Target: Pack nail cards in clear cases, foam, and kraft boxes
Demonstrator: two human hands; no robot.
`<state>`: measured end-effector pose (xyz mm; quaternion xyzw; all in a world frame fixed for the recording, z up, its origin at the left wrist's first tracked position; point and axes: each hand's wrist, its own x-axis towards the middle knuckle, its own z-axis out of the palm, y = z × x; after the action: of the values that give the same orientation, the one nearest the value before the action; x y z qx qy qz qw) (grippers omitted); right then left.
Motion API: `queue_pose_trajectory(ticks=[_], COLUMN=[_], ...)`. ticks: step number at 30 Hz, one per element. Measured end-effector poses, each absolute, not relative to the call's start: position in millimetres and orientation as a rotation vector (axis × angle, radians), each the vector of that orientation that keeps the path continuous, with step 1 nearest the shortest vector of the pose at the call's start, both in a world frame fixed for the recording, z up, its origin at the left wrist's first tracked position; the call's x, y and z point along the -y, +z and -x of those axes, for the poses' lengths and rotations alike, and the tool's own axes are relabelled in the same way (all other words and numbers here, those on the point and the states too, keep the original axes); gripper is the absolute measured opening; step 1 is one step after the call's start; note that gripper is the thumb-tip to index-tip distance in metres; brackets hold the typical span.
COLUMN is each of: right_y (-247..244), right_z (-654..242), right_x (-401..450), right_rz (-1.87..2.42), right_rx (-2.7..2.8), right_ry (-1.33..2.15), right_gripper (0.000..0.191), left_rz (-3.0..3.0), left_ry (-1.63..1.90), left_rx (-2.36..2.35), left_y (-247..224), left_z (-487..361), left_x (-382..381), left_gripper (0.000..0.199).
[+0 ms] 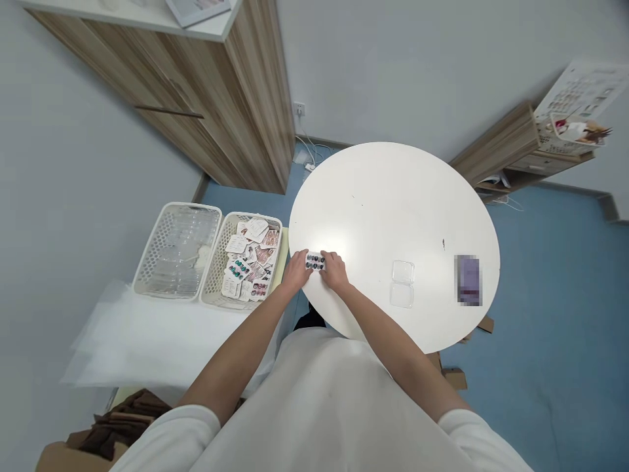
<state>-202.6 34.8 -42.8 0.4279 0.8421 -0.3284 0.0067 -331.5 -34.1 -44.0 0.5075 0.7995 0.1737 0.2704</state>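
one nail card [315, 261] is sitting between the two hands at the near left part of the round white table [393, 196], close to the rim. the left hand [297, 270] is closing narrowly on the card's left end, and the right hand [334, 269] is likewise pinching its right end. tabletop is stretching away past the fingers toward the far rim, and rightward as far as the transparent case [402, 284]; leftward, the rim is leaving only a narrow gap before the card basket [211, 278]. count: one card is being held, showing two rows of nails; two baskets are standing side by side, the card basket holding many cards, too overlapped to number, and the case basket [142, 265] holding stacked transparent plastic; one case is lying open in two halves; one blurred purple item [468, 280] is resting near the right rim. the nail card is facing up toward the camera, its rows and apparent long axis running left to right, fingers partly covering both ends.
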Motion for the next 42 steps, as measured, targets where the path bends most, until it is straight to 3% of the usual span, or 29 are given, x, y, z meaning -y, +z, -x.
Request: queue_pose_trajectory(ticks=[6,14,20,30,42], right_y=[-30,-19,-27,-47,-54], right_z=[145,15,-56,-75,-80], right_x=[-35,-33,-49,-73,-77], right_rz=[-1.298,-1.455,-1.492,-1.451,-1.346], right_rx=[-2.732,-2.733,-2.720,-2.661,-2.712], right_ry=[-1.106,-1.229,-1.105,-1.108,-1.095], right_gripper=[0.068,0.065,0.064,0.062,0.063], left_rz=[-1.413,-1.543,-1.618,-1.603,-1.617], left_ry=[0.553,0.580,0.473,0.207,0.245], left_rx=[-2.014,-1.773,-1.705,-1.873,-1.879], left_y=[-33,-18,-25,-32,-46], left_z=[291,188,127,92,86], left_x=[37,23,5,-15,-9], left_gripper=[0.062,0.061,0.056,0.054,0.059])
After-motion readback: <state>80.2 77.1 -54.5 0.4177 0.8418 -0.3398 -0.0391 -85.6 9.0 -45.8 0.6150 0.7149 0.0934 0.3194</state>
